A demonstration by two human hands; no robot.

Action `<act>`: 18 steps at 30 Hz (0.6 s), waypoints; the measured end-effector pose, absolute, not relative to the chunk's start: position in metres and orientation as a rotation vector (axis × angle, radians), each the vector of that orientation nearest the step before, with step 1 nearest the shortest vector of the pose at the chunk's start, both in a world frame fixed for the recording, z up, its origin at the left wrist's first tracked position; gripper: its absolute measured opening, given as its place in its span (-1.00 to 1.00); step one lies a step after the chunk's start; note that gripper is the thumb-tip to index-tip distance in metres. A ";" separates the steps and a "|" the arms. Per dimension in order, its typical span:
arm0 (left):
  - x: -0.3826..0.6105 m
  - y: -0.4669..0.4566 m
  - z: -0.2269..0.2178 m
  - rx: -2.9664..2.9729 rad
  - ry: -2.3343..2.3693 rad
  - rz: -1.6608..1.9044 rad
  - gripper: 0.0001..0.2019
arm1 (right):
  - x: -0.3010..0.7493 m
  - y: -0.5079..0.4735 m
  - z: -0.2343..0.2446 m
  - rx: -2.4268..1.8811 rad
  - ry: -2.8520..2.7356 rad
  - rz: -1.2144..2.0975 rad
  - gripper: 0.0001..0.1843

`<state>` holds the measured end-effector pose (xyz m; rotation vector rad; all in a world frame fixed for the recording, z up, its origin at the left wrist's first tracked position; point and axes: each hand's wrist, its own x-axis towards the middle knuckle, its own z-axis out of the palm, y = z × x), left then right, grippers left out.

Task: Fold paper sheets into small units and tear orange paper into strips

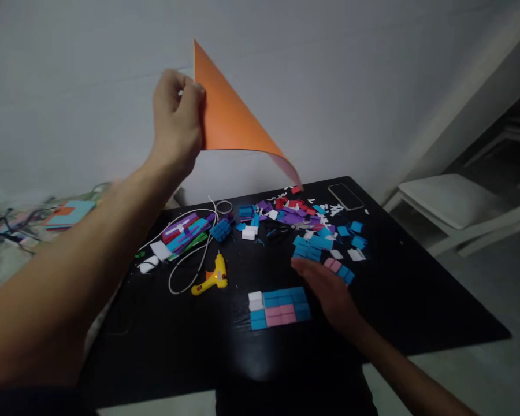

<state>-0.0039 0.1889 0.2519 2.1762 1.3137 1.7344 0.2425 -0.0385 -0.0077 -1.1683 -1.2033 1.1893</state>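
Raised in front of the wall, my left hand (179, 112) is closed on the edge of an orange craft sheet (231, 112), which curls down to the right. My right hand (325, 289) hovers low over the table, its fingers stretched out and nothing visible in them. Just left of it lies a flat block of folded pieces (281, 307), blue with pink in the middle and white at one corner. Beyond the fingertips are more blue folded pieces (309, 247) and a short pink and blue row (339, 270).
A yellow glue gun (216, 277) lies left of centre on the black table (177, 346), its pale cord (205, 248) looping behind. Further back are coloured strips (186, 231), dark-handled scissors (281, 230), red and purple scraps (294, 211) and a phone (345, 196). A white chair (450, 199) stands right.
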 end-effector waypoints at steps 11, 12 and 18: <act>0.024 0.127 0.071 1.776 1.412 1.244 -0.71 | 0.346 0.103 0.039 -1.129 -0.661 1.339 -0.85; 0.026 0.126 0.060 1.746 1.424 1.221 -0.69 | 0.353 0.104 0.036 -1.141 -0.677 1.324 -0.82; 0.053 0.151 0.029 1.608 1.474 1.116 -0.71 | 0.386 0.107 0.042 -1.163 -0.789 1.176 -0.75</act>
